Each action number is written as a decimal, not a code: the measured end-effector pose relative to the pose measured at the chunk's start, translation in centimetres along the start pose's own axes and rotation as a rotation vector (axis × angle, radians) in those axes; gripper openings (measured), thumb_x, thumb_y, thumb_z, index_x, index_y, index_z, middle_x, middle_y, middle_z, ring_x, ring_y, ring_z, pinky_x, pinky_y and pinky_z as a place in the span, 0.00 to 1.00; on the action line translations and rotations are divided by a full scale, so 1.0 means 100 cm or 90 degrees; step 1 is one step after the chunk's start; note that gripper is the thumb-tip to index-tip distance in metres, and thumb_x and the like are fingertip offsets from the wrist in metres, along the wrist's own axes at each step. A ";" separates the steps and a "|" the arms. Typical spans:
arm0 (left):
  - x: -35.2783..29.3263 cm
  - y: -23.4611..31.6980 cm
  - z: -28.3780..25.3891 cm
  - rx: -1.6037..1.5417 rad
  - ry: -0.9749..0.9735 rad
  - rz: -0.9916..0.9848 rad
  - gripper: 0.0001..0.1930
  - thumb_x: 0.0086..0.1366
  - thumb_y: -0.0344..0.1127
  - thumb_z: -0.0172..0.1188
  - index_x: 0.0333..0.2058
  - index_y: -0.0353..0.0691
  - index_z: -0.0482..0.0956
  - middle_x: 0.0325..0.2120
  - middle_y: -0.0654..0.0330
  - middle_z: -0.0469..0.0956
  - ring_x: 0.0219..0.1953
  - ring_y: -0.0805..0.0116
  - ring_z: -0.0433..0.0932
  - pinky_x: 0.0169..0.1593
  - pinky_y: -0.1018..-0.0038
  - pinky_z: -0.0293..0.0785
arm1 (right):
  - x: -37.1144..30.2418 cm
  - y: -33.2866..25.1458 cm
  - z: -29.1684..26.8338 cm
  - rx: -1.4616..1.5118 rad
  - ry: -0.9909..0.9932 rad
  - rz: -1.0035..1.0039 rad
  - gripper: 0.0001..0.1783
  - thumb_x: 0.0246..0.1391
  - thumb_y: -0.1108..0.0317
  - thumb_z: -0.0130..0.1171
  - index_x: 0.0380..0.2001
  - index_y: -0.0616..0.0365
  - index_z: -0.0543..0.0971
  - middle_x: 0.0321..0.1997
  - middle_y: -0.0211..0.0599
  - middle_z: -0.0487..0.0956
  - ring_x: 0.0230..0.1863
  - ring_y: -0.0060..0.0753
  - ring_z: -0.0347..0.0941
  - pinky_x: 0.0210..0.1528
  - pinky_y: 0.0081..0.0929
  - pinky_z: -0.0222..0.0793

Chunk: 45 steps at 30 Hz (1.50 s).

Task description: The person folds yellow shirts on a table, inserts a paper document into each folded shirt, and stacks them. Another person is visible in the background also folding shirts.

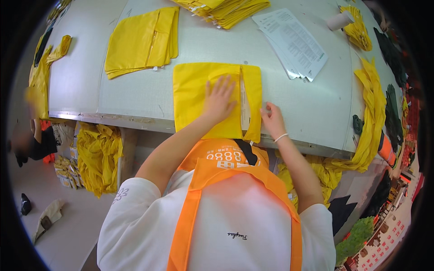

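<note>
A flat yellow fabric pouch [194, 104] lies at the table's near edge in front of me. A long slit runs down its right part, and a white printed sheet [245, 106] shows through it. My left hand [219, 101] rests flat on the pouch, left of the slit, with its fingers spread. At the pouch's right edge is my right hand [274, 121], its fingers curled and the thumb and fingertip meeting at that edge. A white bracelet is on the right wrist.
Beyond the pouch lie a stack of similar yellow pouches [135, 40], another yellow stack [230, 11] and printed sheets [294, 43]. A white roll [340, 21] is at the far right. Yellow cloth [370, 108] drapes over the right side; more yellow cloth [97, 158] hangs under the table.
</note>
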<state>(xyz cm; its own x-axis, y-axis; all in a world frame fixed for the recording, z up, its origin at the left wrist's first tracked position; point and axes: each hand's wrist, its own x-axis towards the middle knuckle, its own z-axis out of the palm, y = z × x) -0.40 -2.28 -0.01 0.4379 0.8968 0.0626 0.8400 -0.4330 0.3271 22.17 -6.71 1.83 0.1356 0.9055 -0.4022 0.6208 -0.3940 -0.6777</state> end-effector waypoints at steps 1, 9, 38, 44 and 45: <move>-0.006 -0.003 -0.004 0.007 0.032 -0.069 0.36 0.58 0.54 0.53 0.60 0.43 0.57 0.65 0.56 0.47 0.67 0.56 0.43 0.64 0.46 0.37 | -0.003 0.003 0.013 0.081 0.010 0.014 0.22 0.52 0.64 0.57 0.47 0.67 0.68 0.48 0.48 0.72 0.39 0.40 0.75 0.43 0.30 0.69; -0.006 -0.036 -0.007 -0.164 0.095 -0.100 0.34 0.58 0.50 0.56 0.60 0.42 0.58 0.63 0.52 0.52 0.66 0.53 0.48 0.65 0.51 0.40 | 0.002 0.005 0.020 0.208 -0.073 0.053 0.14 0.55 0.66 0.55 0.39 0.67 0.74 0.35 0.39 0.79 0.36 0.26 0.74 0.39 0.24 0.69; 0.005 -0.020 -0.028 -0.155 -0.010 -0.284 0.38 0.54 0.48 0.59 0.59 0.37 0.57 0.61 0.46 0.52 0.63 0.46 0.50 0.61 0.53 0.49 | 0.282 -0.092 -0.059 0.045 0.445 -0.187 0.31 0.47 0.67 0.60 0.54 0.64 0.64 0.52 0.49 0.68 0.57 0.44 0.60 0.60 0.40 0.55; 0.023 -0.049 -0.012 -0.008 0.089 -0.232 0.32 0.57 0.45 0.57 0.58 0.39 0.60 0.60 0.48 0.54 0.62 0.49 0.52 0.62 0.54 0.47 | 0.219 0.027 -0.139 -0.143 0.494 0.346 0.45 0.39 0.50 0.67 0.57 0.62 0.62 0.57 0.51 0.66 0.57 0.49 0.63 0.59 0.42 0.58; 0.026 -0.048 -0.012 -0.002 0.094 -0.224 0.31 0.58 0.45 0.56 0.58 0.40 0.61 0.60 0.48 0.55 0.62 0.49 0.53 0.62 0.54 0.47 | 0.216 0.039 -0.146 -0.158 0.484 0.315 0.44 0.39 0.51 0.67 0.56 0.61 0.64 0.55 0.51 0.69 0.54 0.49 0.67 0.57 0.42 0.61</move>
<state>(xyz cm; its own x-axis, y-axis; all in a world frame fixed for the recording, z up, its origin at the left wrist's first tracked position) -3.72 2.21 -0.29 0.0715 0.9941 0.0815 0.9296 -0.0960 0.3557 38.78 13.66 -0.53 0.8411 0.5394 -0.0402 0.4936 -0.7958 -0.3509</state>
